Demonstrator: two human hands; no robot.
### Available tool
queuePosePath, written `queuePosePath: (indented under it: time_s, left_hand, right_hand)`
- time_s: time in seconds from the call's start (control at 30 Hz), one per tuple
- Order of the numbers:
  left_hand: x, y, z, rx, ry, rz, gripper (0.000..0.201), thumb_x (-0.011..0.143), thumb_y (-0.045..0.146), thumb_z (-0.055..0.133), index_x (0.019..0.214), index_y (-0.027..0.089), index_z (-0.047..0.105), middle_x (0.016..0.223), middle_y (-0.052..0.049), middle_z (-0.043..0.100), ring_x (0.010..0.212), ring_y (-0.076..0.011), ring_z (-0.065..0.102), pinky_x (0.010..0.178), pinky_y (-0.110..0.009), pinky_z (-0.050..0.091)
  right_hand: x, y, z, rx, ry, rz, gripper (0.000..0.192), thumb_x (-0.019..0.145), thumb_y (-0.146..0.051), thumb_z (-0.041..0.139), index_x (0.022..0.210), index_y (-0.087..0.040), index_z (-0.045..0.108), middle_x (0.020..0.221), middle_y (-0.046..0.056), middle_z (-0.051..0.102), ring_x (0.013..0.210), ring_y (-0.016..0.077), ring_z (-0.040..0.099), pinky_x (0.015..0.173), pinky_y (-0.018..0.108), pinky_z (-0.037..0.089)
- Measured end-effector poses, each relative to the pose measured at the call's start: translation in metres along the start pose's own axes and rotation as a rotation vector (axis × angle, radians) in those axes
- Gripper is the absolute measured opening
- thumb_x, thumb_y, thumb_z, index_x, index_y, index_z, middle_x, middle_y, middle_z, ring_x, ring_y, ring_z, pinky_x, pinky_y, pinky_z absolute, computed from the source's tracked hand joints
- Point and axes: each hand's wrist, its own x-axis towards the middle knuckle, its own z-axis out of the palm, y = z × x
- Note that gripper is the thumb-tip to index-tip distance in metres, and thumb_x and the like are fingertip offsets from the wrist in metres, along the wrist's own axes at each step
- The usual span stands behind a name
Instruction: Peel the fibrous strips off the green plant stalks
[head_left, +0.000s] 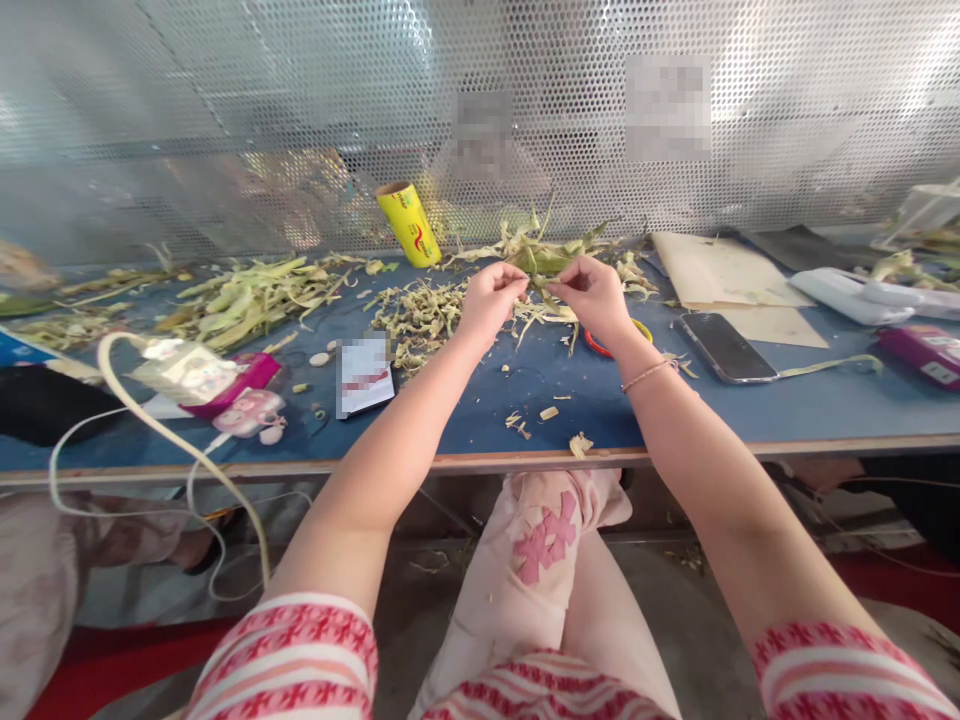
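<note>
At the far left of your blue table (pixel 480 420), a white cable (pixel 150 420) loops off the edge beside a pink case (pixel 247 412) and a pale packet (pixel 184 372). Behind them lies a spread of green husks (pixel 247 295). A white card (pixel 365 375) sits nearer the front edge, and a yellow roll (pixel 409 222) leans against the perforated metal screen (pixel 225 100) at the back. A heap of dried trimmings (pixel 416 318) lies just left of your hands.

Your left hand (pixel 489 298) is closed, fingertips pinched on one end of a green leafy stem (pixel 541 272). Your right hand (pixel 596 295) is likewise pinched on the other end, a thin bracelet (pixel 649 374) at that wrist. The stem is held between both hands, just above the table and in front of a further pile of husks (pixel 555 245).

A red ring (pixel 600 348) lies partly under your right wrist. Right of it, a dark phone (pixel 724 347) rests on the table, touching a sheet of brown paper (pixel 724 272).
</note>
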Motion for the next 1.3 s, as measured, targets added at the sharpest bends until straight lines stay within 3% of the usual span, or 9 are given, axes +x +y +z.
queuePosePath:
  time_s: [0.37, 0.57, 0.7, 1.0, 1.2, 1.3]
  left_hand:
    - [0.005, 0.004, -0.009, -0.120, -0.093, -0.141, 0.027, 0.074, 0.013, 0.044, 0.091, 0.019, 0.065, 0.083, -0.005, 0.070, 0.038, -0.0031, 0.034, 0.041, -0.027, 0.031]
    - [0.002, 0.014, -0.011, -0.116, -0.106, -0.219, 0.016, 0.086, 0.022, 0.048, 0.083, 0.018, 0.063, 0.078, -0.005, 0.071, 0.039, -0.0029, 0.040, 0.041, -0.023, 0.035]
    - [0.000, 0.014, -0.009, -0.203, -0.088, -0.283, 0.002, 0.084, 0.018, 0.061, 0.083, 0.016, 0.062, 0.080, -0.004, 0.072, 0.054, -0.0052, 0.058, 0.058, -0.022, 0.051]
    - [0.000, 0.014, -0.008, -0.359, -0.004, -0.291, 0.006, 0.078, 0.008, 0.065, 0.076, 0.013, 0.062, 0.071, -0.002, 0.070, 0.068, -0.0092, 0.068, 0.083, -0.029, 0.057]
    - [0.001, 0.012, -0.009, -0.319, 0.023, -0.274, 0.005, 0.081, 0.010, 0.062, 0.079, 0.014, 0.062, 0.074, -0.003, 0.072, 0.072, -0.0122, 0.070, 0.083, -0.032, 0.058]
    - [0.002, 0.012, -0.009, -0.211, 0.038, -0.202, 0.006, 0.083, 0.010, 0.059, 0.079, 0.014, 0.062, 0.076, -0.005, 0.072, 0.072, -0.0125, 0.070, 0.080, -0.032, 0.057]
  right_hand:
    - [0.003, 0.005, -0.001, 0.017, -0.008, 0.026, 0.029, 0.069, -0.032, 0.074, 0.066, -0.020, 0.049, 0.060, -0.005, 0.047, 0.058, 0.0089, 0.040, 0.057, 0.027, 0.033]
    - [0.005, 0.008, -0.002, 0.049, -0.006, 0.015, 0.030, 0.068, -0.035, 0.075, 0.067, -0.020, 0.049, 0.060, -0.005, 0.049, 0.057, 0.0083, 0.041, 0.055, 0.026, 0.033]
    - [0.005, 0.009, -0.002, 0.047, -0.002, 0.023, 0.030, 0.067, -0.033, 0.076, 0.066, -0.020, 0.049, 0.060, -0.005, 0.050, 0.057, 0.0080, 0.041, 0.055, 0.026, 0.033]
    - [0.004, 0.006, -0.004, 0.023, -0.016, 0.028, 0.029, 0.068, -0.030, 0.077, 0.064, -0.019, 0.050, 0.061, -0.005, 0.052, 0.057, 0.0078, 0.043, 0.057, 0.026, 0.035]
    - [0.005, 0.008, -0.003, 0.039, -0.023, 0.028, 0.029, 0.067, -0.029, 0.078, 0.063, -0.019, 0.050, 0.060, -0.005, 0.052, 0.057, 0.0080, 0.043, 0.057, 0.026, 0.035]
    - [0.005, 0.007, -0.003, 0.028, -0.015, 0.036, 0.029, 0.066, -0.027, 0.078, 0.063, -0.019, 0.050, 0.058, -0.005, 0.050, 0.056, 0.0075, 0.041, 0.056, 0.026, 0.034]
